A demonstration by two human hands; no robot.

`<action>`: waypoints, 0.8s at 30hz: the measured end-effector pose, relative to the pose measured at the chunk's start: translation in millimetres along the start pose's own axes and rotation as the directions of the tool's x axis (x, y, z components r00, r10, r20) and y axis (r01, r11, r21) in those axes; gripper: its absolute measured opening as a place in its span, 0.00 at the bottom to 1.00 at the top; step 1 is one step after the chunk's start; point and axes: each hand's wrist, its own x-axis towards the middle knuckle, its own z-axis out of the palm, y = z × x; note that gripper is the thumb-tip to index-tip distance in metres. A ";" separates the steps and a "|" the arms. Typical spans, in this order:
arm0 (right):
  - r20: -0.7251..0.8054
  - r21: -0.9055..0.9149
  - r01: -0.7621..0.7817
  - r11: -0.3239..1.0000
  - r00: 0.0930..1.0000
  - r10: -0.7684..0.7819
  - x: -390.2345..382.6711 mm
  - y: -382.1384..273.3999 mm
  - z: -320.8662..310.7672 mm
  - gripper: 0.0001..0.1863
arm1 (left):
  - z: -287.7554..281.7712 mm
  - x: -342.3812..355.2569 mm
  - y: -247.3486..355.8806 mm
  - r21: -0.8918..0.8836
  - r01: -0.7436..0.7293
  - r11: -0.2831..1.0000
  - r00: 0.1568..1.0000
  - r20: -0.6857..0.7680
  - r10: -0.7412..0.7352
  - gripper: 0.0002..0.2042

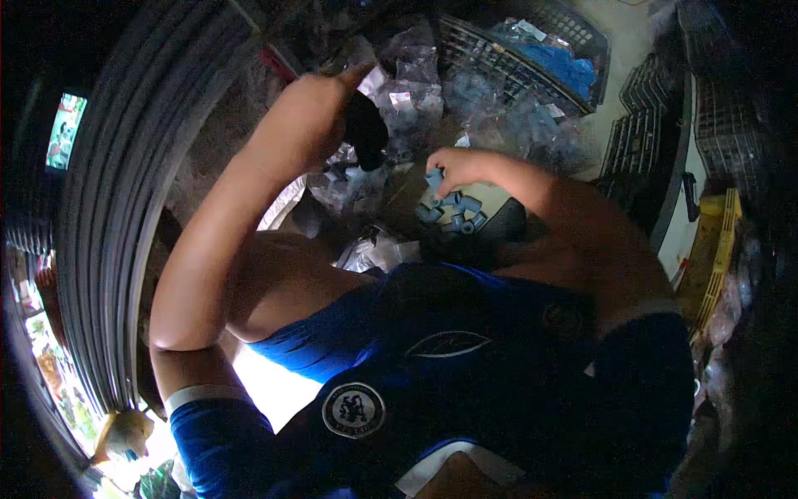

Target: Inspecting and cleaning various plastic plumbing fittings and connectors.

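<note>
My right hand (459, 168) pinches a grey plastic pipe fitting (434, 178) between thumb and fingers. Just below it, several grey elbow pipe fittings (453, 218) lie loose in a heap on a pale surface. Farther to the left, my left hand (312, 121) is curled, its back toward me and one digit stretched up and to the right. A black curved thing (367, 133) sits right beside its fingers. Whether the hand grips that thing, or something else under the palm, is hidden.
Clear plastic bags (411, 91) are spread beyond my hands. A dark crate (515, 58) with blue material (561, 68) in it stands at the far right. Stacked dark crates (644, 116) and a yellow crate (716, 249) line the right side. Ribbed dark panels (108, 208) curve along the left.
</note>
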 end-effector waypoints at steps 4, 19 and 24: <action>-0.138 0.177 0.226 0.958 0.969 -0.204 -73.8 -80.3 -62.8 0.23 | -8.3 -0.6 8.4 -0.109 -0.080 0.991 0.975 -0.216 0.055 0.18; -0.687 0.681 0.725 0.102 0.680 -0.255 -172.9 -137.5 -50.3 0.17 | -32.7 -4.3 94.4 -0.982 0.112 -0.150 0.982 0.132 -0.131 0.20; -0.795 0.538 0.837 0.104 0.544 -0.267 -163.1 -141.5 -33.5 0.19 | -3.6 -8.3 110.2 -0.932 0.079 -0.353 0.980 0.136 -0.142 0.18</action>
